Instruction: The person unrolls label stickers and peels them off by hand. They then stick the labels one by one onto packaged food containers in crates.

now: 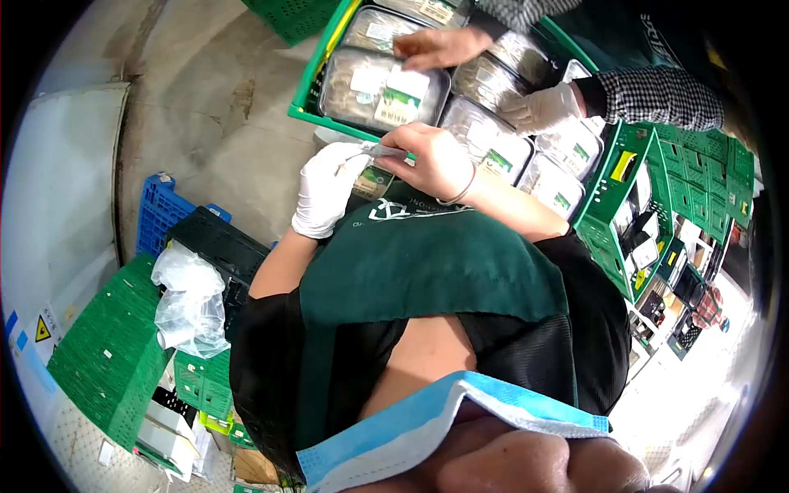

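Observation:
My left hand [327, 191] wears a white glove. Its fingers pinch one end of a small greyish strip [383, 151], whose exact kind I cannot make out. At the other end, the bare fingers of my right hand [431, 161] are closed on the same strip. Just below my hands a green-and-white printed label [371, 184] shows in part, mostly covered by my hands and apron. Beyond them stands a green crate [307, 105] filled with film-wrapped trays. The nearest wrapped tray [349, 94] carries a white sticker and a green label.
Across the crate, a co-worker's bare hand [444, 48] and gloved hand [544, 110] reach over the trays. More green crates [708, 177] are stacked at right. On the left are a blue crate [167, 215], a clear plastic bag [191, 300] and a green crate [111, 353].

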Action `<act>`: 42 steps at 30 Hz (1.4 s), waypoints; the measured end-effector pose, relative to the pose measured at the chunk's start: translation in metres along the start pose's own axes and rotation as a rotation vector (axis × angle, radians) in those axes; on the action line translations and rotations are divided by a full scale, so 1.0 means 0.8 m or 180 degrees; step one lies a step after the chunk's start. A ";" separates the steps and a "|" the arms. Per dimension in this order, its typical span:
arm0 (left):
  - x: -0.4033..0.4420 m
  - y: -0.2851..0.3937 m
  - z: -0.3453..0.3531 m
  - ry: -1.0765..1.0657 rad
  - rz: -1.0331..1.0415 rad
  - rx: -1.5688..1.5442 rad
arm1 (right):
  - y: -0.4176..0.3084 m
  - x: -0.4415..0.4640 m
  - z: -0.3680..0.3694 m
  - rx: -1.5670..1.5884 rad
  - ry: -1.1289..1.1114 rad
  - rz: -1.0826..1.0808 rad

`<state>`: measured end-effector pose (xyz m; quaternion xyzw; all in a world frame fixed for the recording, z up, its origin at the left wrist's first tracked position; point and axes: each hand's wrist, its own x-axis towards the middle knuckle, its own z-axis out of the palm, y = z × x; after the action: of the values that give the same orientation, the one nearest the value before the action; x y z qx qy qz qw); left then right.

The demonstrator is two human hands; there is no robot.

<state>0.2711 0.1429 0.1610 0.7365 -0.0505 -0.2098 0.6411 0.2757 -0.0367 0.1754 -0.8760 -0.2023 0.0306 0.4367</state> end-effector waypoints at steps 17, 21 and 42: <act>-0.083 -0.018 0.020 0.0606 -0.0751 -0.1679 | 0.125 0.027 -0.033 -0.0368 -0.0194 0.0587; -0.088 -0.045 -0.034 0.0482 -0.0229 -0.0501 | 0.188 0.035 0.083 -0.2068 0.0138 0.0464; -0.007 -0.016 0.089 -0.0353 -0.1004 -0.0863 | 0.117 -0.124 -0.127 -0.1516 -0.0485 0.1944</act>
<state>0.2372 0.0810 0.1435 0.6296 0.0589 -0.3526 0.6898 0.2386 -0.2014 0.1529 -0.9679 0.0344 0.1763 0.1757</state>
